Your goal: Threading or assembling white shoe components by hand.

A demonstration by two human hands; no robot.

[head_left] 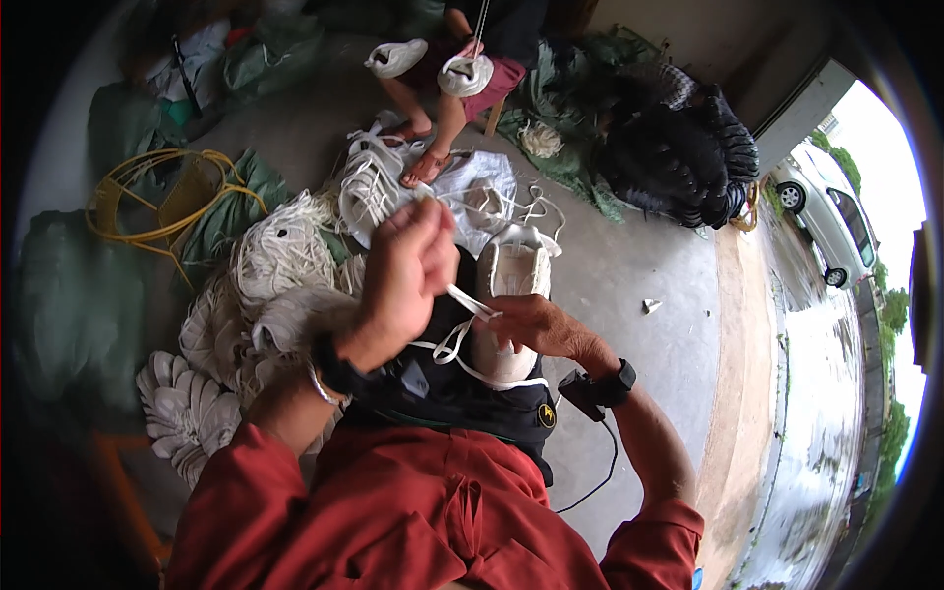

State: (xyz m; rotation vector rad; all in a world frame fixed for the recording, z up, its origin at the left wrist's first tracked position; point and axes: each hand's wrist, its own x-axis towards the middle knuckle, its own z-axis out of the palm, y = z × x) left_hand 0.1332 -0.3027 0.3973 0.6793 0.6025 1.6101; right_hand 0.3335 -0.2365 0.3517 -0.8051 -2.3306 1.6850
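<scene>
A white shoe upper (511,270) lies lengthwise across my black-clad lap, its opening toward the far end. My left hand (408,258), raised left of the shoe and slightly blurred, is closed on a white shoelace (466,299) that runs taut toward the shoe. Over the near part of the upper, my right hand (534,324) pinches the same lace between thumb and fingers. A loose loop of lace hangs by the shoe's left side. My fingers partly cover the front of the shoe.
Heaped white shoe uppers and laces (285,246) lie at my left, near a yellow metal chair frame (177,236). Ahead, a seated person holds a white shoe (465,75). Black stacked bundles (678,147) stand at far right; a car (826,211) is outside.
</scene>
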